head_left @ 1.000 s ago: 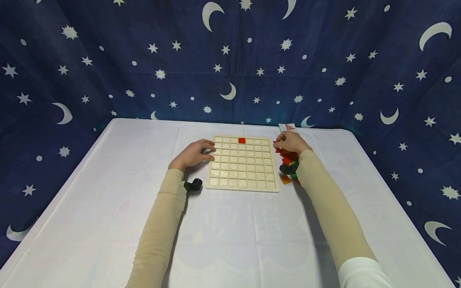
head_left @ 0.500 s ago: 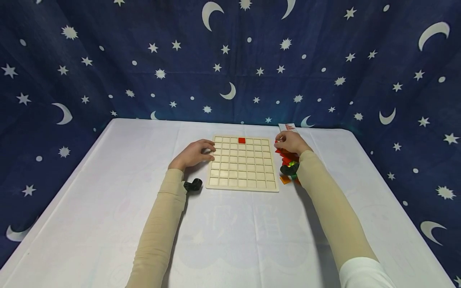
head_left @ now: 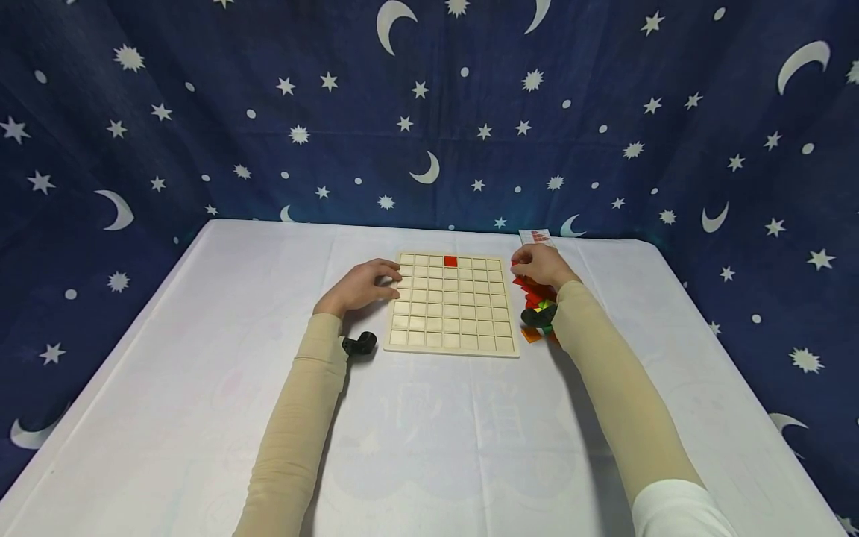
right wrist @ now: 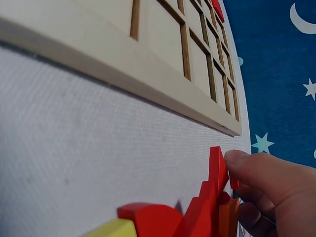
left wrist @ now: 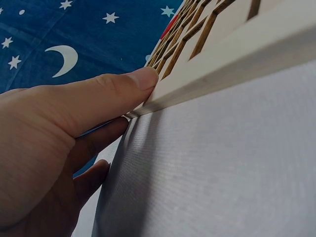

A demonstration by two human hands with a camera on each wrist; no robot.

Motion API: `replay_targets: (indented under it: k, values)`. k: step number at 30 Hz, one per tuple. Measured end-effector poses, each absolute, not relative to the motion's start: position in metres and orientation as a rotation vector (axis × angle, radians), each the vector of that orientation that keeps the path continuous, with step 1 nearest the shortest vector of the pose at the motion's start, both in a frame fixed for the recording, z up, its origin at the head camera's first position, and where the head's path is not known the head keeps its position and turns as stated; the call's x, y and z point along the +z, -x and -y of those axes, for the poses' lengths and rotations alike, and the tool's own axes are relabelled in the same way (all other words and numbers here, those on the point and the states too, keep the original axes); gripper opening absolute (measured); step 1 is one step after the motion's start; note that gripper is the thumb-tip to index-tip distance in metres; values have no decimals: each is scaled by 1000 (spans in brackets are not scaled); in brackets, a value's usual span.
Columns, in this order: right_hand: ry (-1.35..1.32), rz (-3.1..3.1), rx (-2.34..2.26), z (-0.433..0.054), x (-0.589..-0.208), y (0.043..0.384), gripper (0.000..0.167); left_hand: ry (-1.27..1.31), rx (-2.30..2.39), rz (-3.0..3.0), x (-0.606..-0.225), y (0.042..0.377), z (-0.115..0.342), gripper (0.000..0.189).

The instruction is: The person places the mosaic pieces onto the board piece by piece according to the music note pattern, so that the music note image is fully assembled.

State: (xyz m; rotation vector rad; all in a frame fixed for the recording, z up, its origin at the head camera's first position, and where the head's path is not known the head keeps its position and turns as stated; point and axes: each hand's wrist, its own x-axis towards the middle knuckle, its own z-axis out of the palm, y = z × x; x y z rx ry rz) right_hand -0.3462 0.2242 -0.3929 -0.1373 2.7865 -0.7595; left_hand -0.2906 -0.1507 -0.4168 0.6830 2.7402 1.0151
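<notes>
With fingers spread, the left hand (head_left: 362, 287) is touching a pale wooden grid board (head_left: 452, 297), lying flat on the cloth-covered surface (head_left: 416, 432) and bearing a square red tile (head_left: 450, 261). The right hand (head_left: 542, 266) is pinching a red piece (right wrist: 234, 184) beside heaped angular pieces (right wrist: 200, 212).

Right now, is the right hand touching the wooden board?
Apart: the right wrist view shows a strip of white cloth between the right hand and the wooden board.

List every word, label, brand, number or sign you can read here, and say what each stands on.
No text is legible.
White card at the back: red marks, too small to read.
White tablecloth: faint marks, too pale to read.
Blue curtain: stars and moons, no lettering.
</notes>
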Motion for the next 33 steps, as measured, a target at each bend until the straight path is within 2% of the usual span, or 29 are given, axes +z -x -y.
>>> replay_targets:
  k: [13,33]
  values:
    - [255,-2886,-775,-213,-394,349,33,-679,1018,-2728,-417,293,152,39]
    - [556,-2788,-793,-166,-391,347,29,-684,1021,-2726,-413,292,152,39]
